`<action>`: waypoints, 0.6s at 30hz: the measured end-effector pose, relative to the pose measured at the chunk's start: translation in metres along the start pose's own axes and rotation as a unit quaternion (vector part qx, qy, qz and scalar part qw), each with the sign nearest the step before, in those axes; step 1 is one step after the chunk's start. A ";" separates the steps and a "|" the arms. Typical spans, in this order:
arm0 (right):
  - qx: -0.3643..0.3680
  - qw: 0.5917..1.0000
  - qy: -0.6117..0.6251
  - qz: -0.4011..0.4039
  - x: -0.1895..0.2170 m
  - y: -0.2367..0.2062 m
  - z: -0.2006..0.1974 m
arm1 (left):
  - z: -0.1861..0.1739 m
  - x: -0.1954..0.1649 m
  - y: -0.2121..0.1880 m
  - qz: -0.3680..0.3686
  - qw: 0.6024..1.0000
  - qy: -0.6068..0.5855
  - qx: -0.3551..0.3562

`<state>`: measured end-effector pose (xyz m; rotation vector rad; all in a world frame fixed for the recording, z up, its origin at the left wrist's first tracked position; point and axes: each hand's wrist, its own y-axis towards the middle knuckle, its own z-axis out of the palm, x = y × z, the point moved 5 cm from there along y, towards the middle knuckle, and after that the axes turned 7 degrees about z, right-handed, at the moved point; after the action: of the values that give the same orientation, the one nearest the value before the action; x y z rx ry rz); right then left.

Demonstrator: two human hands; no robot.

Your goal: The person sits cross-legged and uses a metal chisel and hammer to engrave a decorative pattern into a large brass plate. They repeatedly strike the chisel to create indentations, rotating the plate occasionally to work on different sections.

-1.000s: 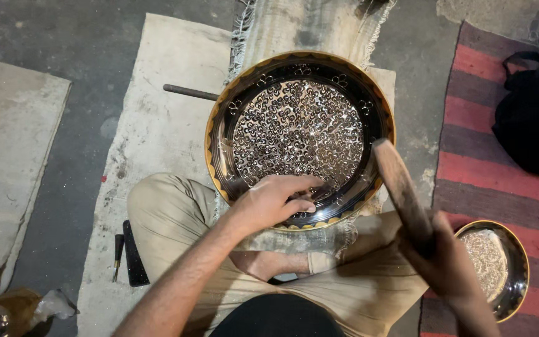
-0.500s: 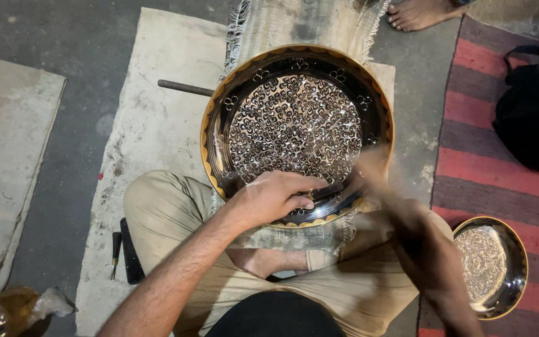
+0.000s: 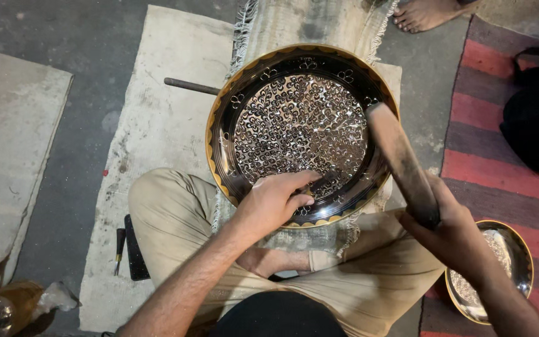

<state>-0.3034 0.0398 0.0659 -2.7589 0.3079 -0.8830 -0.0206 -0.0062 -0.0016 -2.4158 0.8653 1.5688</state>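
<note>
A large round metal tray (image 3: 223,125) with a gold scalloped rim and an engraved floral middle rests against my crossed legs. My left hand (image 3: 272,201) lies on its near edge and pinches a thin dark chisel (image 3: 323,182) whose tip touches the engraved face. My right hand (image 3: 453,234) grips a long wooden mallet (image 3: 400,162), raised slantwise over the tray's right rim, its head apart from the chisel.
A metal rod (image 3: 189,86) lies on the pale mat (image 3: 157,131) left of the tray. Small dark tools (image 3: 129,246) sit by my left knee. A smaller engraved bowl (image 3: 511,262) rests on the striped red rug at right. Another person's bare foot (image 3: 422,14) shows at the top.
The mallet swung down in a blur half a second ago and now stands raised again over the tray's right rim. My left hand stays on the chisel.
</note>
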 end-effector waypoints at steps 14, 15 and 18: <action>0.118 0.932 -0.339 -0.041 0.078 0.052 -0.025 | -0.001 -0.001 -0.025 -0.138 0.977 -0.015 -0.159; 0.128 0.906 -0.400 -0.055 0.085 0.052 -0.025 | -0.002 -0.001 -0.026 -0.143 0.976 -0.010 -0.163; 0.187 0.864 -0.465 0.041 0.092 0.052 -0.025 | 0.000 0.001 -0.032 -0.169 0.970 -0.009 -0.172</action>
<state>-0.2510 -0.0383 0.1211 -2.4201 0.0529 0.4240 -0.0034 0.0199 -0.0083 -2.5882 0.1630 1.7104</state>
